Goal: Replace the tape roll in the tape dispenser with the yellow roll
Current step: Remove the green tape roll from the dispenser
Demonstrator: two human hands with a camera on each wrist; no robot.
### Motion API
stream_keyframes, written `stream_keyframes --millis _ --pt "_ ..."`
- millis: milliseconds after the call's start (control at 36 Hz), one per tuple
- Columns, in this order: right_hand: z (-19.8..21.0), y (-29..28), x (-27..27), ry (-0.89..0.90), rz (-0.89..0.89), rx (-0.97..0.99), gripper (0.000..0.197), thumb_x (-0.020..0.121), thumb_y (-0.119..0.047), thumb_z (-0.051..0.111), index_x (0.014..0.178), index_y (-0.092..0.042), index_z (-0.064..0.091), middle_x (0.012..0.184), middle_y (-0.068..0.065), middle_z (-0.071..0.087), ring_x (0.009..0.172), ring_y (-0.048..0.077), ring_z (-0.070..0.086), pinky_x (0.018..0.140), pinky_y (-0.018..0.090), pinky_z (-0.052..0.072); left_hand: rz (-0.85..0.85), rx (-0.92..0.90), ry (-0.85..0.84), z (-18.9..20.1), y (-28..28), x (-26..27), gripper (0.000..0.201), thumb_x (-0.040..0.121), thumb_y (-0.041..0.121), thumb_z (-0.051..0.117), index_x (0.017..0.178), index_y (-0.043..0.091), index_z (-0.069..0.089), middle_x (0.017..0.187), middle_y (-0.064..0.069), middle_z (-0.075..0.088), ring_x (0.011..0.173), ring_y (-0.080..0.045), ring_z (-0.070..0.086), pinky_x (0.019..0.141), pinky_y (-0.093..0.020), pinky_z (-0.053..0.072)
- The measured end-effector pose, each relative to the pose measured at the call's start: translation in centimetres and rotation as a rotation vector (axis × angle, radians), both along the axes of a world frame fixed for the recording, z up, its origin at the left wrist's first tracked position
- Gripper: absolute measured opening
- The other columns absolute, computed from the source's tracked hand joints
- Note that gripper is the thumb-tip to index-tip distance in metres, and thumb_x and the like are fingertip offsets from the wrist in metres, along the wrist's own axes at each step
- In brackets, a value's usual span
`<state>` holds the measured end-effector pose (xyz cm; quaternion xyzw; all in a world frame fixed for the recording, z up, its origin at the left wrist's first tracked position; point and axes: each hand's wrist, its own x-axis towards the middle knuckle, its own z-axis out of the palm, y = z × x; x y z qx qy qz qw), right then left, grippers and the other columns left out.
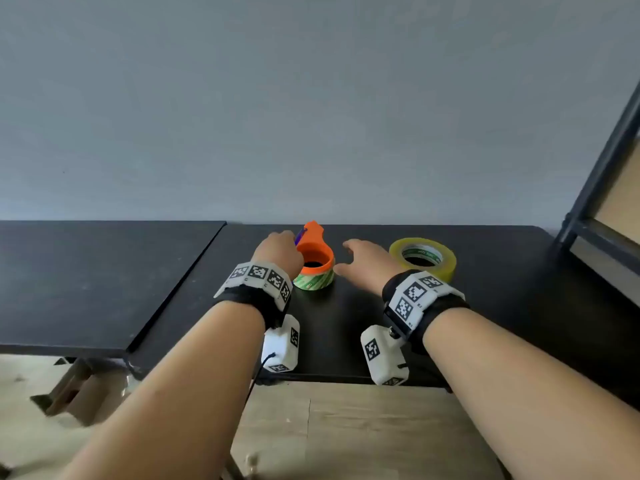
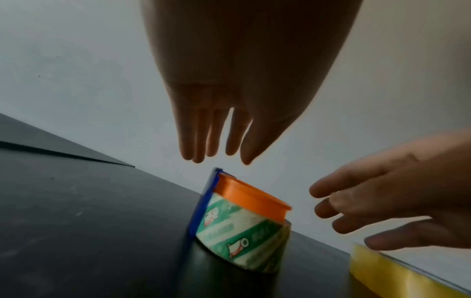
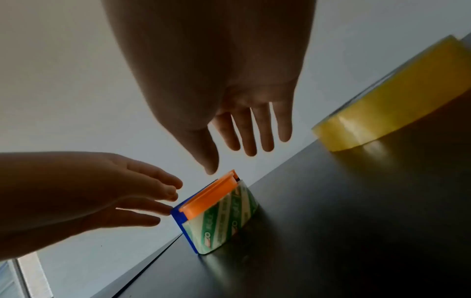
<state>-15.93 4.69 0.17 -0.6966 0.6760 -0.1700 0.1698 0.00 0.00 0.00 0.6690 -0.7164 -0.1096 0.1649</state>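
An orange tape dispenser with a blue side piece stands on the black table, holding a green-and-white patterned roll around its core. My left hand hovers at its left side with fingers straight, fingertips just above the blue piece, not gripping. My right hand hovers to the dispenser's right, fingers spread and holding nothing. The yellow roll lies flat to the right of that hand. In the right wrist view the dispenser sits below my thumb and the yellow roll is at upper right.
A second black table adjoins on the left, slightly higher. A dark metal shelf frame rises at the right edge. A plain grey wall backs the tables. The wooden floor shows below the front edge.
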Motion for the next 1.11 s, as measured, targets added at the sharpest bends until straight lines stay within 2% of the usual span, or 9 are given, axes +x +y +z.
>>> stream_keyframes --millis 167,278,417,583,667,750,861,1000,1111 --pt "-0.7 -1.0 0.8 -0.01 -0.02 0.103 0.058 0.098 -0.042 0.044 0.145 -0.01 0.039 0.145 0.01 0.05 0.131 0.026 0.05 0.103 0.038 0.042 0.013 0.066 -0.025 -0.7 -0.7 -0.1 0.027 0.092 0.011 0.045 0.114 0.007 0.059 0.106 -0.013 0.067 0.097 -0.029 0.064 0.074 -0.033 0.046" --pt "-1.3 -1.5 0.8 0.006 0.021 0.135 0.048 0.1 -0.044 0.037 0.129 -0.011 0.056 0.127 0.01 0.063 0.114 0.026 0.06 0.096 0.038 0.046 0.008 0.053 -0.019 -1.0 -0.8 -0.1 0.03 0.091 0.01 0.046 0.118 0.008 0.058 0.109 -0.013 0.067 0.099 -0.029 0.064 0.081 -0.036 0.05" --pt "-1.7 -1.7 0.4 0.018 0.019 0.133 0.043 0.1 -0.041 0.039 0.124 -0.012 0.059 0.122 0.009 0.065 0.11 0.026 0.061 0.092 0.038 0.047 -0.014 0.005 0.002 -1.4 -0.3 -0.5 0.03 0.091 0.014 0.046 0.118 0.007 0.058 0.109 -0.013 0.067 0.099 -0.029 0.063 0.075 -0.033 0.044" --pt "-1.4 -1.4 -1.0 0.02 -0.009 0.142 0.036 0.1 -0.031 0.038 0.116 -0.009 0.062 0.11 0.01 0.065 0.098 0.026 0.06 0.078 0.032 0.041 -0.05 -0.03 0.038 -1.6 0.7 -1.6 0.033 0.092 0.014 0.047 0.123 0.011 0.059 0.112 -0.01 0.067 0.102 -0.027 0.063 0.083 -0.035 0.049" --pt "-1.5 -1.0 -2.0 0.003 -0.024 0.132 0.033 0.1 -0.026 0.036 0.112 -0.008 0.062 0.104 0.01 0.063 0.09 0.024 0.058 0.076 0.03 0.04 -0.071 -0.05 0.064 -1.8 1.2 -2.3 0.034 0.088 0.014 0.05 0.121 0.012 0.06 0.111 -0.009 0.068 0.101 -0.026 0.063 0.081 -0.034 0.049" --pt "-1.7 -0.5 -2.9 -0.018 -0.04 0.123 0.033 0.101 -0.024 0.035 0.113 -0.007 0.062 0.107 0.011 0.064 0.092 0.023 0.058 0.076 0.031 0.041 -0.089 -0.049 0.087 -1.7 1.7 -2.8 0.038 0.086 0.014 0.052 0.123 0.011 0.059 0.113 -0.01 0.067 0.101 -0.026 0.062 0.081 -0.033 0.049" --pt "-1.6 0.0 -3.6 -0.046 -0.056 0.116 0.036 0.101 -0.023 0.036 0.124 -0.008 0.06 0.121 0.012 0.065 0.108 0.027 0.061 0.091 0.036 0.048 -0.129 -0.037 0.098 -1.6 2.0 -3.1 0.045 0.085 0.016 0.052 0.13 0.013 0.054 0.123 -0.011 0.06 0.108 -0.027 0.06 0.08 -0.03 0.045" --pt "-1.5 0.2 -4.0 -0.045 -0.066 0.107 0.037 0.099 -0.025 0.04 0.127 -0.011 0.059 0.122 0.01 0.066 0.108 0.026 0.063 0.094 0.038 0.05 -0.191 -0.021 0.071 -1.4 2.5 -3.2 0.047 0.087 0.014 0.051 0.134 0.019 0.054 0.136 -0.007 0.044 0.116 -0.026 0.055 0.093 -0.033 0.049" --pt "-1.7 0.4 -4.1 -0.025 -0.073 0.096 0.035 0.098 -0.026 0.044 0.121 -0.01 0.063 0.116 0.011 0.068 0.105 0.028 0.064 0.093 0.04 0.051 -0.311 -0.105 0.027 -0.8 2.8 -3.4 0.048 0.081 0.007 0.053 0.126 0.021 0.063 0.134 -0.002 0.051 0.126 -0.023 0.046 0.102 -0.035 0.044"
